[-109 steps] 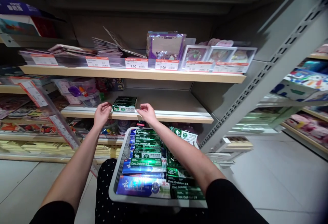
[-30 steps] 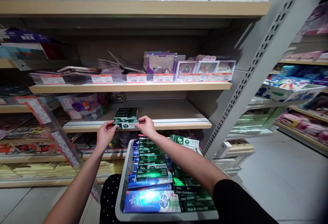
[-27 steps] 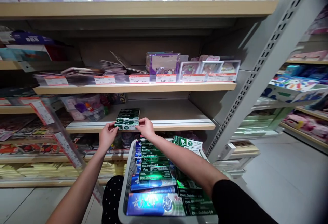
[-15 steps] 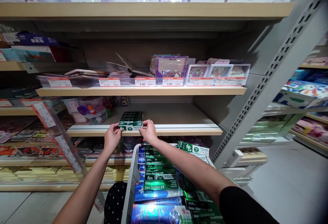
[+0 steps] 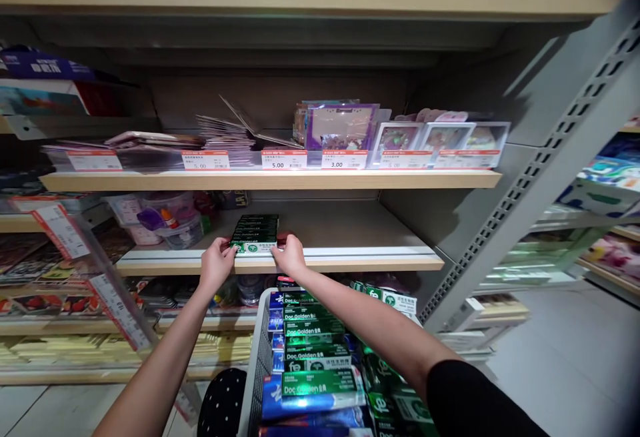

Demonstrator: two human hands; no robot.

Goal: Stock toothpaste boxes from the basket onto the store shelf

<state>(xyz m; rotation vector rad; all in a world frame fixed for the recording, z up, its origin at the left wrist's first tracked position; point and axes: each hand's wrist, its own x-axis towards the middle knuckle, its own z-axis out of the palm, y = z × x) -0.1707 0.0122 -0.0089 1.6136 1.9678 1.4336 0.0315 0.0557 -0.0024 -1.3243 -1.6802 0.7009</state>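
A row of dark green toothpaste boxes (image 5: 255, 230) lies on the lower shelf (image 5: 340, 227), their ends running back from its front edge. My left hand (image 5: 218, 265) is closed against the left end of the front box, fingers bent. At the right end, my right hand (image 5: 289, 255) presses with its thumb in front and fingers behind. Between them both hands grip the row. Below stands a grey plastic basket (image 5: 255, 357), filled with green toothpaste boxes (image 5: 320, 381) and blue toothpaste boxes (image 5: 273, 400).
Clear tubs (image 5: 175, 227) stand left of the row. Above, a shelf (image 5: 270, 181) carries thin packets (image 5: 225, 140), a purple-framed pack (image 5: 343, 127) and price tags. A slotted metal upright (image 5: 540, 150) rises at right. Magazines (image 5: 65, 257) fill the racks at left.
The view has shifted nearer to the shelves and tilted down slightly. Both hands stay at the ends of the toothpaste row, which has hardly moved.
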